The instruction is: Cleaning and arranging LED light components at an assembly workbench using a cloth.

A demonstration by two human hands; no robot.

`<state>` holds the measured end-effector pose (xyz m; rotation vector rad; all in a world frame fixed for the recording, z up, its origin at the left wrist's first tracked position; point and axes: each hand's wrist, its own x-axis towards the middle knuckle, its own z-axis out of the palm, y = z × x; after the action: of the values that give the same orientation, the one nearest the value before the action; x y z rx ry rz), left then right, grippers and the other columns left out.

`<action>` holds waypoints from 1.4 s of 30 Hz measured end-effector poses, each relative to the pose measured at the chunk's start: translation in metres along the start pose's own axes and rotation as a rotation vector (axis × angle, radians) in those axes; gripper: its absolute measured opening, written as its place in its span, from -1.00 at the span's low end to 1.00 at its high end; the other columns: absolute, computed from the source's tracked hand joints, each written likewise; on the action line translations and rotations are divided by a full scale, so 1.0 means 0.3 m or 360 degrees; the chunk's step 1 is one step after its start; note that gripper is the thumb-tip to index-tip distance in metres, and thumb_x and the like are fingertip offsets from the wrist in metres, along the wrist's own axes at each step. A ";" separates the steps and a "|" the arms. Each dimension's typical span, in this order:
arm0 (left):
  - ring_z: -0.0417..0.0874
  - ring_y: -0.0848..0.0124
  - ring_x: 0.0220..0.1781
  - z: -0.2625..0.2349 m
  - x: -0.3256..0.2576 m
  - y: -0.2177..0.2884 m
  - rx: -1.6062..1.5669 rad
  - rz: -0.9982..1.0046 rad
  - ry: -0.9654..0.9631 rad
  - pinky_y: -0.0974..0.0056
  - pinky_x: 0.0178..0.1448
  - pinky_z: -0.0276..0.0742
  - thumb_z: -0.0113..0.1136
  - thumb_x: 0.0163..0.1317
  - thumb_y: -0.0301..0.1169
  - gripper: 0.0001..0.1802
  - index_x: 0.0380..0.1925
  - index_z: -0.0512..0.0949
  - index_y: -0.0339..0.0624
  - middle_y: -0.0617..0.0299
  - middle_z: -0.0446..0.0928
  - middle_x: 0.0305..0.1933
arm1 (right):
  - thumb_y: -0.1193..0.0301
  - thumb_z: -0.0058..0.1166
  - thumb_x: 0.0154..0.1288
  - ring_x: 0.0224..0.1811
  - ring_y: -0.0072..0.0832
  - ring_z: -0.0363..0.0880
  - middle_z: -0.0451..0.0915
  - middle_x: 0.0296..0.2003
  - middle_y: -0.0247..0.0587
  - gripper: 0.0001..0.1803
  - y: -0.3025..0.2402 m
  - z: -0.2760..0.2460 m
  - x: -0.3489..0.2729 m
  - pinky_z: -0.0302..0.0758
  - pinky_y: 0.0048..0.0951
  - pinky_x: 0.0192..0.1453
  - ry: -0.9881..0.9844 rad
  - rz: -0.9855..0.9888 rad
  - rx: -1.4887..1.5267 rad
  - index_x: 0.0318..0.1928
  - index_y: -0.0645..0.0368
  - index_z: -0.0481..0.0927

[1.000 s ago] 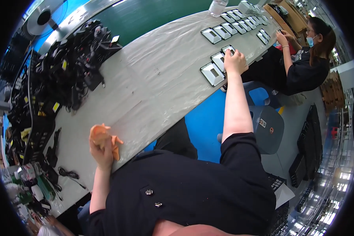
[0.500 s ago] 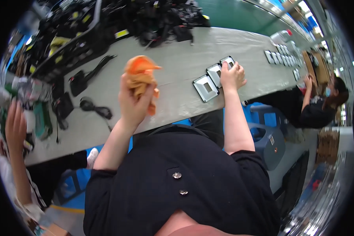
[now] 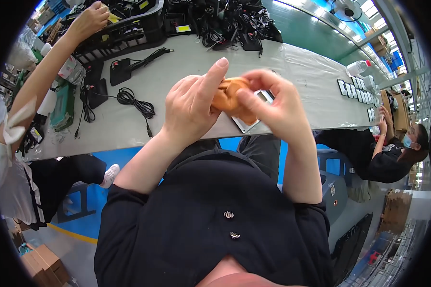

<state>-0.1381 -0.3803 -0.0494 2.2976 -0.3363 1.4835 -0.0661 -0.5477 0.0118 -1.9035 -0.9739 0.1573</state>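
Above the table, a crumpled orange cloth (image 3: 235, 101) is bunched between my two hands. My left hand (image 3: 187, 109) closes on its left side with the thumb pointing up. On the other side my right hand (image 3: 278, 106), slightly blurred, pinches the cloth between thumb and fingers. Behind and below them lie flat square units with silver faces and dark rims; part of one unit (image 3: 245, 126) shows under the cloth, and a corner of another (image 3: 265, 97) shows between the hands. The rest of these units is hidden by my hands.
Coiled black cables (image 3: 131, 99) and black adapters (image 3: 122, 71) lie to the left. Beyond are a black crate (image 3: 124, 38) and a cable heap (image 3: 225, 24). A co-worker's arm (image 3: 48, 71) reaches toward the crate. Rows of small units (image 3: 357, 91) and another person (image 3: 385, 150) are at right.
My right hand has left the square units and come to the cloth. The left hand has moved right with the cloth. The co-worker's arm at left has reached up to the crate.
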 end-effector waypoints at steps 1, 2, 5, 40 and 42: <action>0.61 0.31 -0.36 -0.007 0.014 0.019 -0.0015 -0.0074 -0.0021 0.25 -0.22 0.53 0.36 -0.21 -0.58 -0.14 0.24 0.30 -0.18 0.26 0.54 -0.34 | 0.41 0.20 0.21 -0.38 -0.63 0.57 0.62 -0.44 -0.28 -0.79 -0.040 -0.007 -0.020 0.51 -0.56 -0.27 -0.0045 0.0138 0.0160 -0.21 0.30 0.62; 0.60 0.31 -0.36 -0.012 0.019 0.042 -0.0033 -0.0147 -0.0046 0.26 -0.22 0.52 0.36 -0.21 -0.59 -0.15 0.23 0.31 -0.19 0.27 0.53 -0.36 | 0.41 0.20 0.21 -0.38 -0.63 0.57 0.62 -0.44 -0.28 -0.79 -0.023 -0.014 -0.039 0.51 -0.56 -0.27 -0.0020 0.0134 0.0166 -0.21 0.30 0.62; 0.56 0.24 -0.18 -0.055 0.053 0.102 -0.0238 -0.0363 -0.0350 0.20 -0.12 0.49 0.40 -0.23 -0.48 -0.11 0.24 0.30 -0.16 0.18 0.47 -0.21 | 0.55 0.14 0.23 -0.48 -0.70 0.54 0.59 -0.46 -0.34 -0.82 0.011 -0.036 -0.104 0.50 -0.65 -0.49 0.0180 0.0165 0.0622 -0.15 0.30 0.63; 0.52 0.57 -0.20 -0.116 0.197 0.234 -0.1833 -0.1424 -0.0338 0.40 -0.06 0.42 -0.05 0.41 -0.22 -0.73 -0.22 0.51 -0.19 0.27 0.53 -0.23 | 0.40 0.07 0.32 0.15 -0.44 0.38 0.37 0.18 -0.03 -0.73 -0.036 -0.210 -0.270 0.32 -0.44 0.22 -0.0219 -0.0202 0.0976 -0.08 0.35 0.58; 0.51 0.49 -0.20 -0.060 0.204 0.267 -0.1574 -0.1339 -0.0420 0.33 -0.07 0.46 0.03 0.35 -0.28 -0.78 -0.23 0.51 -0.22 0.26 0.53 -0.26 | 0.41 -0.01 0.36 0.23 -0.29 0.39 0.27 0.29 0.07 -0.67 -0.021 -0.159 -0.254 0.35 -0.38 0.27 -0.0146 -0.0196 0.1553 0.07 0.33 0.49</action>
<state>-0.1594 -0.4440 0.0281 1.4786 -0.0903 0.4123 -0.0980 -0.6313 0.0209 -0.9447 -0.8410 0.5409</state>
